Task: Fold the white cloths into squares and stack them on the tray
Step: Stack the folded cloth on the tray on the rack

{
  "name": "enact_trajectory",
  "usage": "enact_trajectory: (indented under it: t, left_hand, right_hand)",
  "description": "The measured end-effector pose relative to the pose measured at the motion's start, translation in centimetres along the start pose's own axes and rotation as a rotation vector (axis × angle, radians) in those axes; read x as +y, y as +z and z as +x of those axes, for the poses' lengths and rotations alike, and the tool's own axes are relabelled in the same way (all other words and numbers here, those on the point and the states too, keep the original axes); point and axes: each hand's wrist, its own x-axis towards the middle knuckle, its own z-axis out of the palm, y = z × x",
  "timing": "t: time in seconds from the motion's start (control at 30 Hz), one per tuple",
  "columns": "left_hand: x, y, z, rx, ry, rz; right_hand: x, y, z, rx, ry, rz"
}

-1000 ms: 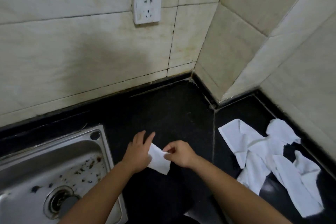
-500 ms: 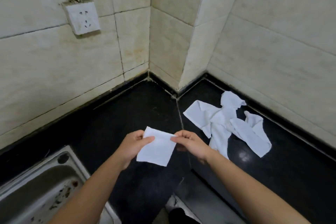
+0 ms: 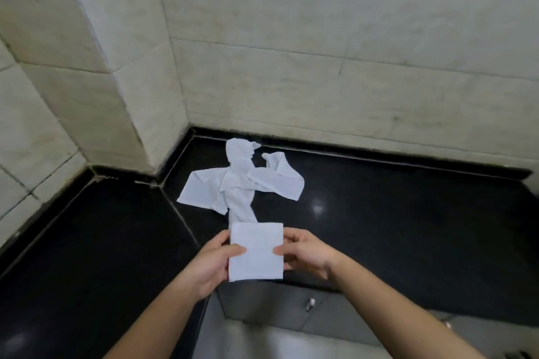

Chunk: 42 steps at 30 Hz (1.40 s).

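Note:
A white cloth folded into a square (image 3: 256, 251) is held flat above the front edge of the black counter. My left hand (image 3: 215, 262) pinches its left edge with the thumb on top. On the opposite edge my right hand (image 3: 309, 253) pinches it the same way. Just beyond the square lies a loose pile of unfolded white cloths (image 3: 242, 183), spread on the counter near the wall corner. No tray is in view.
The black counter (image 3: 393, 227) runs along tiled walls and bends at a protruding wall corner (image 3: 131, 114). Below the counter's front edge is a grey cabinet front (image 3: 277, 306) with a small metal fitting (image 3: 311, 302).
The view has swung right, so the sink and the wall socket are out of frame. The cloth, held at an angle before, now sits squared between both hands, nearer the pile.

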Motion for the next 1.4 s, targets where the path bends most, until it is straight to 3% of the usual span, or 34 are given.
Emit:
enact_trajectory:
  t: [0.23,0.47,0.7,1.03,1.4]
  left_hand:
    - [0.1,16.1,1.8,-0.196,0.069,0.306]
    - [-7.3,38.5,1.0,-0.421,0.016,0.458]
    - [-14.6,55.8,-0.3,-0.626,-0.074,0.553]
    - [-19.0,72.0,3.5,-0.766,-0.117,0.657]
    - [-12.8,91.9,14.1,-0.912,-0.011,0.623]
  right_hand:
    - [1.6,-12.2,-12.9,0.234,-0.162,0.097]
    - [10.5,-25.9,-30.9,0.433,-0.190,0.165]
    - [18.8,-35.1,-44.6,0.641,-0.211,0.312]
    - [24.0,-47.3,-50.9,0.822,-0.242,0.483]
    - [15.8,-67.8,-53.9,0.961,-0.249,0.391]
